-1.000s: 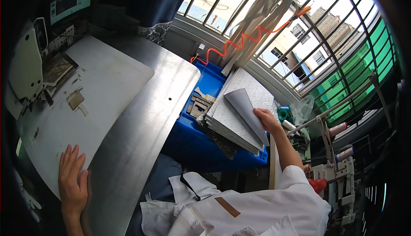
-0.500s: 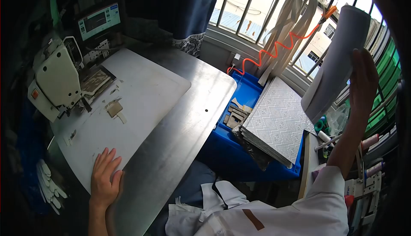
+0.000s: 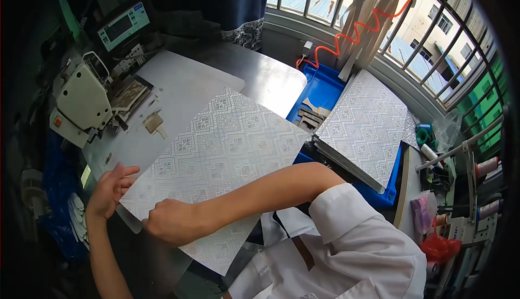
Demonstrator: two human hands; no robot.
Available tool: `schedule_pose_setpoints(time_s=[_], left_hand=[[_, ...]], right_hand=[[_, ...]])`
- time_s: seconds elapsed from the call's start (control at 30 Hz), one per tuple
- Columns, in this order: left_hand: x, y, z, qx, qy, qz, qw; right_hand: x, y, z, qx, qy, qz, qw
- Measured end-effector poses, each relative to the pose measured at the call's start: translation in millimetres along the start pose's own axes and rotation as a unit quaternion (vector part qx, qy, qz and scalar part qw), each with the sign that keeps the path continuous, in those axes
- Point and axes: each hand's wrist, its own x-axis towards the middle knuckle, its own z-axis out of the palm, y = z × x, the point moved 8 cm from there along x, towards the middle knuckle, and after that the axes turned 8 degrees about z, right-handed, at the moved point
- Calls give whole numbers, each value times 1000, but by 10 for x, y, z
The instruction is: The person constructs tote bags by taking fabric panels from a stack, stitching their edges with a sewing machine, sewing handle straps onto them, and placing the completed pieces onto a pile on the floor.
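Note:
A large silvery-white patterned sheet (image 3: pixel 216 136) lies slanted across the white board and the metal table in front of me. My right hand (image 3: pixel 174 222) is closed in a fist at the sheet's lower left edge, with its fingertips hidden. Beside the sheet's left corner is my left hand (image 3: pixel 111 195), open, with fingers apart and pointing toward the sheet. Whether its fingers touch the corner, I cannot tell. To the right, a stack of matching patterned sheets (image 3: pixel 368 125) rests over a blue tray.
A sewing machine head (image 3: pixel 84 95) and a lit screen (image 3: pixel 123 27) stand at left. A beige scrap (image 3: pixel 153 123) lies on the white board (image 3: pixel 184 76). The blue tray (image 3: pixel 319 85) holds more scraps. An orange coiled hose (image 3: pixel 355 36) hangs by the barred window.
My right hand has come down from the right, bringing the curled sheet onto the table, where it now lies patterned side up. My left hand has lifted off the board and moved left.

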Motion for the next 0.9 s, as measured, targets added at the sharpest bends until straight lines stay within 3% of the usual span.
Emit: schedule_pose_setpoints(time_s=[0.07,0.1,0.2,0.23,0.3,0.37,0.43,0.5,0.57,0.63,0.7,0.8,0.9], left_hand=[[43,-111,-118,250,59,-1,966],[43,-175,-97,251,59,-2,966],[39,-187,125,480,15,103,871],[40,-134,249,479,13,102,872],[-67,134,391,466,107,78,875],[-148,308,406,455,154,68,874],[-233,507,482,486,148,132,851],[-299,603,485,501,155,158,837],[-387,755,539,536,149,216,803],[-542,872,485,549,180,227,784],[-637,992,482,572,155,199,781],[-714,1234,401,540,169,170,807],[-712,1518,237,555,211,189,782]], right_hand=[[-20,-36,65,-4,8,-36,999],[-29,-47,61,-5,-28,-31,999],[-77,25,23,-7,-99,-19,995],[-88,119,-54,-2,-81,-15,997],[-82,339,-263,6,-44,-8,999],[-70,451,-838,-97,127,-96,982],[-94,510,-1379,-244,215,-91,941],[40,934,-1524,-243,61,10,968],[70,1205,-1652,-165,-165,170,957],[36,1361,-1756,-165,-181,145,958],[-20,1204,-1993,-138,-217,190,947],[125,1144,-2298,-194,-169,173,951],[452,1145,-2511,-209,-86,111,968]])
